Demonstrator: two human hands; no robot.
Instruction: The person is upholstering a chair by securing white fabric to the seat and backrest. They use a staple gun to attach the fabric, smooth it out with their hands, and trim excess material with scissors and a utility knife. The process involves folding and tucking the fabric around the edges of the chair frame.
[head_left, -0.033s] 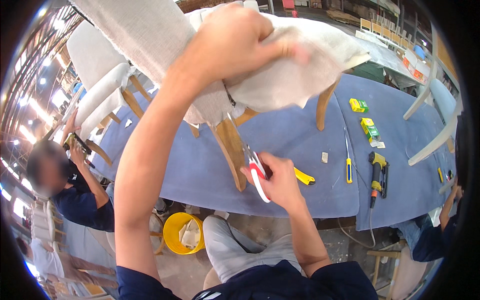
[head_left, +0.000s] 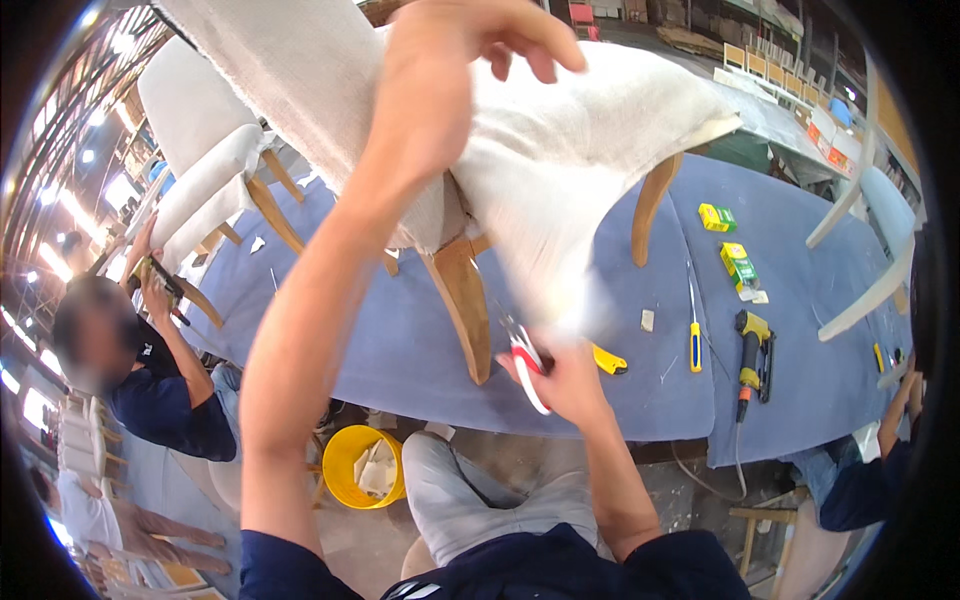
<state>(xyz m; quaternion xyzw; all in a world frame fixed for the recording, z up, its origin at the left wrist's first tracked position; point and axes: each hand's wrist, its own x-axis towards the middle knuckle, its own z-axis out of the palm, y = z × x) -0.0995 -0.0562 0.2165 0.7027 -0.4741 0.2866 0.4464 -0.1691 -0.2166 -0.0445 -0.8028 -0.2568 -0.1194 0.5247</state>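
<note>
Scissors [head_left: 527,362] with red and white handles are in my right hand [head_left: 572,382], closed round them near the table's front edge. A chair [head_left: 460,310] with pale fabric and wooden legs stands before me on the table. From its seat a loose flap of light fabric [head_left: 540,200] drops to just above my right hand; its lower end is blurred, and I cannot tell whether it touches the hand. My left hand [head_left: 490,45] is up over the seat fabric, fingers apart and holding nothing, with some motion blur.
On the blue-covered table [head_left: 600,405] lie a yellow cutter [head_left: 608,361], a screwdriver [head_left: 695,345], a staple gun [head_left: 752,355] with a hose and two small boxes [head_left: 738,266]. A yellow bucket [head_left: 348,490] holds scraps below. At left a co-worker [head_left: 165,390] handles a tool beside another chair [head_left: 190,110].
My left hand has come off the fabric flap and moved up, its fingers now spread. The flap has swung down toward my right hand, which keeps the scissors in nearly the same place.
</note>
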